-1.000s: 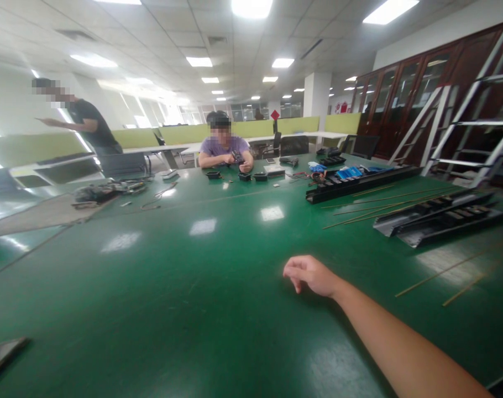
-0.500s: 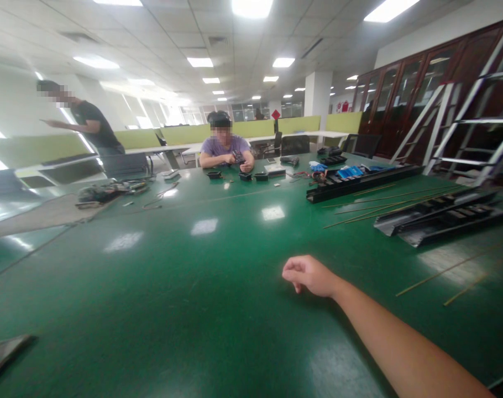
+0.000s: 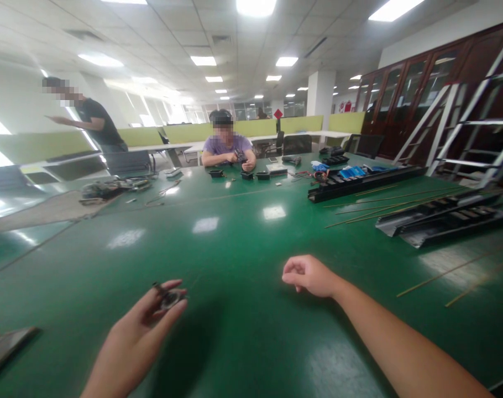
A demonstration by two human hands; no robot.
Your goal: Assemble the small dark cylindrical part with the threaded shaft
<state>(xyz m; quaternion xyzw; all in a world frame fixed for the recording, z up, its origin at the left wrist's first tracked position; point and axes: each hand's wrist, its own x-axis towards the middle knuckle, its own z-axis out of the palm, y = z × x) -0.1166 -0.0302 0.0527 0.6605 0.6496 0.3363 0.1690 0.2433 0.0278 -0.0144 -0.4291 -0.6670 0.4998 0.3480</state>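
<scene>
My left hand (image 3: 139, 331) is raised over the green tabletop (image 3: 235, 249) at the lower left. Its thumb and fingers grip a small dark round part (image 3: 171, 298) with a pale centre and a short stub on one side; its exact kind is unclear. Over the table, right of the middle, is my right hand (image 3: 313, 276), loosely curled with the thumb close to the fingers. No object shows in it, and its shadow falls on the tabletop just beneath.
Black channel rails (image 3: 442, 215) and thin yellowish rods (image 3: 425, 284) lie at the right. Across the table, a seated person (image 3: 226, 149) handles a dark object behind small black boxes (image 3: 247, 176). A flat grey-brown piece (image 3: 9, 348) sits lower left. Ladders (image 3: 462, 132) stand behind the right side.
My left hand has come into view from below, with the small round part in it. My right hand stays in nearly the same place, its fingers a little more curled.
</scene>
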